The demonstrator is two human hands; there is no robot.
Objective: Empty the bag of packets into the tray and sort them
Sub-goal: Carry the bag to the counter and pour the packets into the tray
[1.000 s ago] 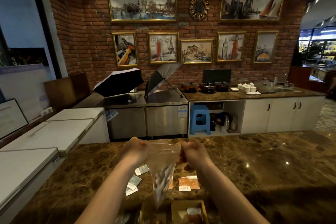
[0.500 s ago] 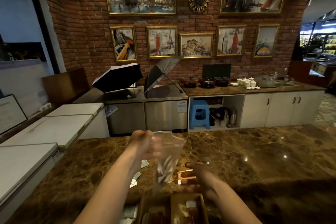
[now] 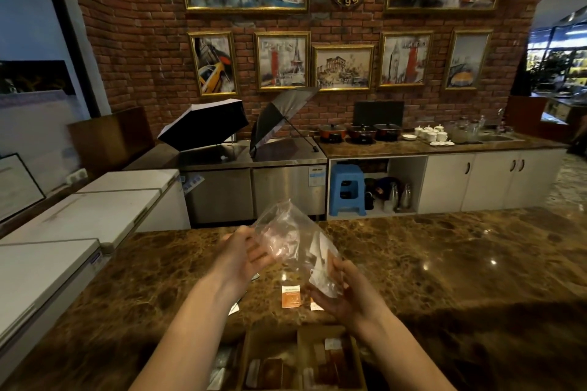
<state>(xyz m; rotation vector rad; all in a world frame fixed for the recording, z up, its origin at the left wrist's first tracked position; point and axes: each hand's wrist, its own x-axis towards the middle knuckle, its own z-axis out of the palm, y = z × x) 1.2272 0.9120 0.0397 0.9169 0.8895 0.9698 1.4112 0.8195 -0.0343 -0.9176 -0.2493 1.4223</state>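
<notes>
Above tray (image 3: 273,340), bag (image 3: 295,244) between both grips

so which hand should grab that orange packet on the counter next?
Right, probably. The right hand sits low, just beside the orange packet, while the left hand is higher, gripping the upper part of the clear bag. Both currently hold the bag.

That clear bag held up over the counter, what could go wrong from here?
1. The clear bag, held between the left hand and the right hand, hangs over the marble counter, beyond the wooden tray. Anything left inside may miss the tray.
2. An orange packet already lies loose on the counter and could be overlooked when sorting.
3. The bag is crumpled; small packets might stay caught in its folds.
</notes>
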